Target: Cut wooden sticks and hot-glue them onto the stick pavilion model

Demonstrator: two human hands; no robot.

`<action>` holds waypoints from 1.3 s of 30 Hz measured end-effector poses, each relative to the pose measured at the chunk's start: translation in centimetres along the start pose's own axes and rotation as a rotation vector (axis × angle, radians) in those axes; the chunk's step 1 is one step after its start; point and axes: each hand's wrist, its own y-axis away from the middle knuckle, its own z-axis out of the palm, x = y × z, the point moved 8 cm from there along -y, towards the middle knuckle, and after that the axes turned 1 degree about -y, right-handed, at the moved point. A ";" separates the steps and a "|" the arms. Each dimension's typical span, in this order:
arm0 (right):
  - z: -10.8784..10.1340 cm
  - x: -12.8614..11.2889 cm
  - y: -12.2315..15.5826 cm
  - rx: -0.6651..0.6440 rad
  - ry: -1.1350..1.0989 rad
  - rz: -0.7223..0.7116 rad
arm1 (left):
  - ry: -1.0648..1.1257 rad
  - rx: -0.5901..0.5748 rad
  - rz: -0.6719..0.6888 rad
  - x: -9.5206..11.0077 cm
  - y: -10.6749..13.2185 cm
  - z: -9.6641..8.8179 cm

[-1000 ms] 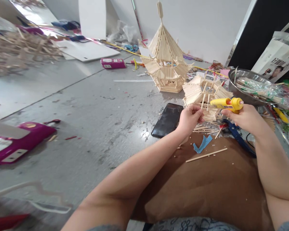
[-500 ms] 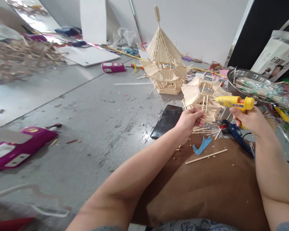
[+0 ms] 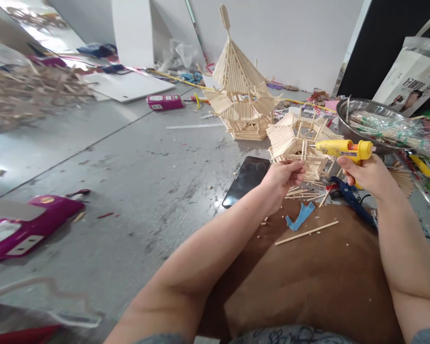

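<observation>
My left hand (image 3: 282,178) pinches a pair of short wooden sticks (image 3: 303,151) and holds them upright. My right hand (image 3: 366,175) grips a yellow glue gun (image 3: 344,149) whose nozzle points left, close to those sticks. Just behind both hands sits a partly built stick roof section (image 3: 296,141). A finished stick pagoda (image 3: 238,88) stands farther back on the floor. Loose sticks (image 3: 303,193) lie under my hands, and one long stick (image 3: 306,232) rests on a brown board (image 3: 308,277) across my lap.
A black phone (image 3: 246,180) lies left of my hands. Blue pliers (image 3: 351,198) and a blue scrap (image 3: 300,216) lie near the board. A metal bowl (image 3: 347,125) with bagged sticks stands at right. Magenta boxes (image 3: 19,226), a white board (image 3: 129,86) and a stick pile (image 3: 28,91) lie on the grey floor.
The glue gun has shifted a little to the right, away from the sticks, then back toward them. My left hand keeps its pinch on the sticks. The view has turned slightly.
</observation>
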 end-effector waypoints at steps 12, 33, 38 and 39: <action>0.5 1.3 -0.2 -0.019 -0.062 0.052 | -0.021 0.032 -0.028 0.1 0.0 0.2; 1.7 -1.7 -0.4 0.043 0.037 0.005 | -0.051 0.065 -0.029 0.0 -0.2 -0.1; 1.9 -2.3 -0.4 0.069 0.084 -0.021 | -0.055 0.060 -0.018 0.1 -0.2 -0.2; 2.0 -2.3 -0.4 0.068 0.086 -0.021 | -0.054 0.061 -0.018 0.2 -0.2 -0.1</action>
